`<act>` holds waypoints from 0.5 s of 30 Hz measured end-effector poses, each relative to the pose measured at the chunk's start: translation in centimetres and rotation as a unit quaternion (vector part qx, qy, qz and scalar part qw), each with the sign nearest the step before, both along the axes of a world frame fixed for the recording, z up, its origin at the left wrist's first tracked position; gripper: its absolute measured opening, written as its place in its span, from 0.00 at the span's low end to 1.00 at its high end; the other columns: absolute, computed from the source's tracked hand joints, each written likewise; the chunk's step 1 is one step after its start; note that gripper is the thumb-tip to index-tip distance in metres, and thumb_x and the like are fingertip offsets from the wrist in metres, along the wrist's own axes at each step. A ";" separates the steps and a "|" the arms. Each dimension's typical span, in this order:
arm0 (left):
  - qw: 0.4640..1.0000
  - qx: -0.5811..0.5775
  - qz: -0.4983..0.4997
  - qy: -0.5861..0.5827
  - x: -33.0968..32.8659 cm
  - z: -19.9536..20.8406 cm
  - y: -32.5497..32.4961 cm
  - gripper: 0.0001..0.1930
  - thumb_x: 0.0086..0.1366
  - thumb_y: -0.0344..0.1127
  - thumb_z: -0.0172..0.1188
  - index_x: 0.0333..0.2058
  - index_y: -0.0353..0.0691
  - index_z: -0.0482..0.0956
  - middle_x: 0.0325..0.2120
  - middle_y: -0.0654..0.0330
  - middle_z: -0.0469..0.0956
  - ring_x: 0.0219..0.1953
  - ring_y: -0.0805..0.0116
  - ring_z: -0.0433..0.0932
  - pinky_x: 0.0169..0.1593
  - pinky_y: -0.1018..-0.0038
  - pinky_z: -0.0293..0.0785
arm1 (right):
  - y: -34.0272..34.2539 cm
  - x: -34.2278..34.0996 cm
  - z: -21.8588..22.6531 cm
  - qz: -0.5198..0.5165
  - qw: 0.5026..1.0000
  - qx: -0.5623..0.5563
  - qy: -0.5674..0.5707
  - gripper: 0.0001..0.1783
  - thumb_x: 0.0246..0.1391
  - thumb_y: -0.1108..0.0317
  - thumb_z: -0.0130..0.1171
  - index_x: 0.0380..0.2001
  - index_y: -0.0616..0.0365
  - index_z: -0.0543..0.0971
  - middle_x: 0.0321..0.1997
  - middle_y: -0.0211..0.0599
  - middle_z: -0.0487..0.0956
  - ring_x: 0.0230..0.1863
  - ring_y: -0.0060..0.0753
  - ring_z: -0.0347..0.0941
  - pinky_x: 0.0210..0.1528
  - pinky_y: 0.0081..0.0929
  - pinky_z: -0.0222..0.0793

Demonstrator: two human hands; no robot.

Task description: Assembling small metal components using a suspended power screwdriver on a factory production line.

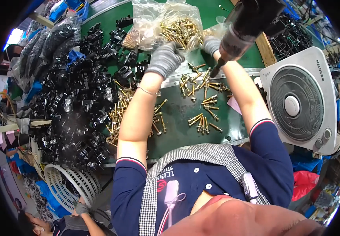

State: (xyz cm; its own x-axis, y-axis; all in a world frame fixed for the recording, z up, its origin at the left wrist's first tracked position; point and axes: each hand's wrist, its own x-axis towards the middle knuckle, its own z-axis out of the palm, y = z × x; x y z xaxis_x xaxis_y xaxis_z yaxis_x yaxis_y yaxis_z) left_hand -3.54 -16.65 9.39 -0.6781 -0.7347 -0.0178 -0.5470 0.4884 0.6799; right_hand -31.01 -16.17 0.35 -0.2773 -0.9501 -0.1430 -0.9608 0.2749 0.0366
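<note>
The left hand (pixel 164 59), in a grey knit glove, reaches to the clear plastic bag of brass screws (pixel 174 27) and lies against its lower edge; the fingers are curled, but if they pinch a screw cannot be told. The right hand (pixel 211 45), also gloved, is just beside the bag and half hidden behind a hanging black screwdriver (pixel 242 27), so its grip cannot be told. Loose brass screws (pixel 203 104) lie on the green table (pixel 178 114), below both hands.

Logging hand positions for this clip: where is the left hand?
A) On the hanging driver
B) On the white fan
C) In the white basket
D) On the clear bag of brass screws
D: the gloved left hand rests at the clear bag of brass screws, away from the fan and basket.
</note>
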 end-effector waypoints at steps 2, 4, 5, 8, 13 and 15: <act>0.997 -0.050 0.026 -0.057 1.7 1.1 2.5 0.17 0.54 0.34 0.59 0.44 0.39 0.75 0.27 0.54 0.77 0.29 0.65 0.76 0.39 0.74 0.73 | 0.9 0.7 0.1 -0.034 0.995 0.097 0.006 0.25 0.50 0.50 0.47 0.48 0.52 0.71 0.47 0.40 0.73 0.49 0.40 0.67 0.53 0.32 0.61; 0.999 -0.007 0.044 -0.007 5.3 0.0 3.4 0.18 0.54 0.35 0.58 0.44 0.37 0.74 0.28 0.55 0.78 0.31 0.68 0.77 0.40 0.75 0.73 | 2.4 2.1 0.6 -0.071 0.979 0.190 0.012 0.30 0.56 0.43 0.42 0.55 0.49 0.66 0.56 0.32 0.70 0.58 0.31 0.61 0.60 0.27 0.56; 0.996 0.043 0.072 -0.007 7.8 -0.6 3.8 0.17 0.55 0.34 0.58 0.44 0.35 0.74 0.28 0.55 0.78 0.31 0.69 0.77 0.40 0.75 0.73 | 3.2 3.8 2.2 -0.059 0.979 0.194 0.010 0.30 0.56 0.43 0.42 0.55 0.49 0.66 0.56 0.32 0.70 0.58 0.31 0.61 0.60 0.27 0.56; 0.986 0.067 0.146 0.035 11.6 -3.3 3.5 0.15 0.56 0.30 0.56 0.43 0.33 0.74 0.28 0.55 0.79 0.31 0.72 0.76 0.40 0.76 0.73 | 3.7 2.8 6.3 -0.026 0.996 -0.076 0.044 0.28 0.56 0.46 0.44 0.55 0.48 0.67 0.57 0.35 0.70 0.58 0.37 0.64 0.60 0.35 0.57; 0.993 -0.013 0.115 -0.035 11.1 -2.2 3.6 0.12 0.55 0.31 0.57 0.40 0.36 0.77 0.30 0.53 0.80 0.30 0.67 0.78 0.39 0.74 0.73 | 0.6 0.3 8.2 -0.001 0.942 -0.196 -0.273 0.23 0.49 0.57 0.57 0.43 0.64 0.74 0.37 0.43 0.78 0.36 0.35 0.74 0.44 0.27 0.69; 0.992 0.006 0.108 -0.060 12.1 -1.9 3.6 0.12 0.55 0.31 0.57 0.38 0.37 0.78 0.30 0.53 0.80 0.30 0.66 0.78 0.39 0.74 0.73 | 0.1 -2.6 6.0 0.115 0.919 -0.311 -0.214 0.23 0.52 0.61 0.56 0.47 0.66 0.72 0.40 0.40 0.78 0.39 0.30 0.73 0.45 0.25 0.69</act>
